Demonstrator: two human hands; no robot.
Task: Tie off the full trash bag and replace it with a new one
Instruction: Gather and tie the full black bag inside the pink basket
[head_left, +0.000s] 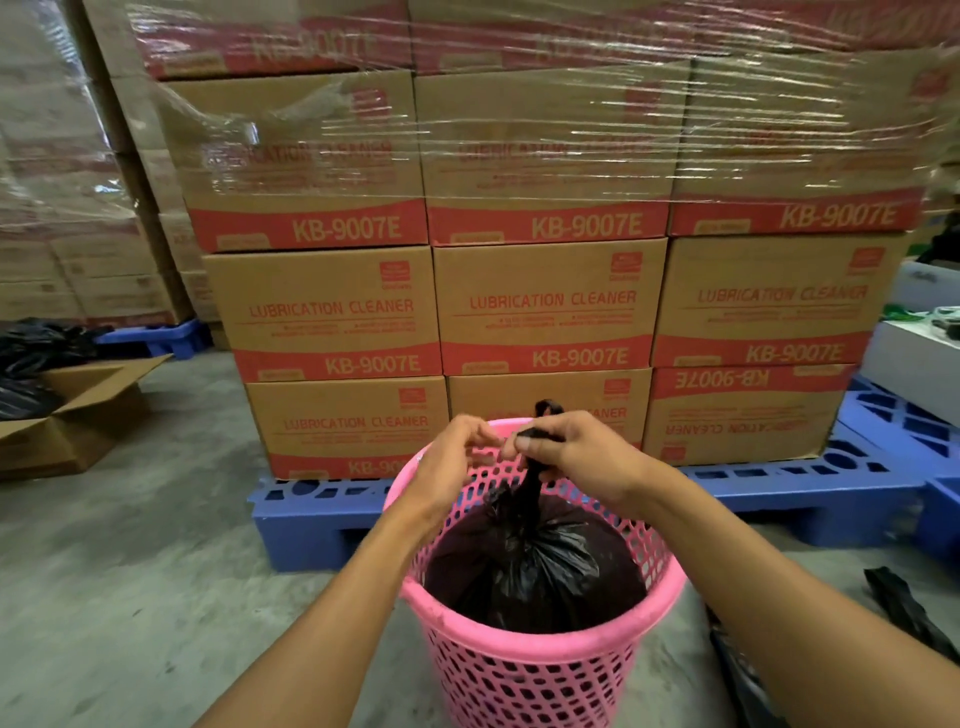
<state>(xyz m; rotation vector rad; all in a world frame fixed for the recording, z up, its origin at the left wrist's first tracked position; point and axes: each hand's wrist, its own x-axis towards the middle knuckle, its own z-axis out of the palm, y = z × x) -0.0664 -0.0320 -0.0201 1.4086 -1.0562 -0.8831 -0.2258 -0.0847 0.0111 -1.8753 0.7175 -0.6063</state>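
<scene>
My right hand (576, 449) grips the trash bag (535, 566) neck, twisted upright above the pink basket (524, 670); my left hand (449, 462) fingers curl loosely beside it.

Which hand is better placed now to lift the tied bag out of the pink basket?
Probably the right hand: it grips the black bag by its twisted neck. The left hand only hovers beside it.
</scene>
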